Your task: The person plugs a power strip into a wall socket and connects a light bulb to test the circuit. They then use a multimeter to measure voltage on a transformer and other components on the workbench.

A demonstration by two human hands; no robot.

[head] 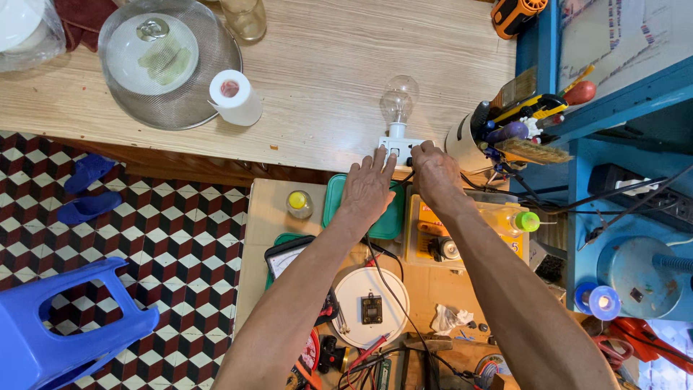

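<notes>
A clear light bulb (398, 101) stands in a white socket block (397, 146) at the near edge of a wooden table (325, 79). My left hand (367, 185) lies flat with fingers spread, its fingertips touching the block's left side. My right hand (434, 172) is curled against the block's right side, fingers pinched on a small dark plug or wire end there. Thin black leads run from the block down between my forearms.
A round white disc with a small dark part (371, 306), a meter (289, 258), a green lidded box (386, 220), a small yellow-capped jar (299, 204), a tool cup (498, 133), a paper roll (234, 97), a mesh cover (170, 61), a blue stool (65, 325).
</notes>
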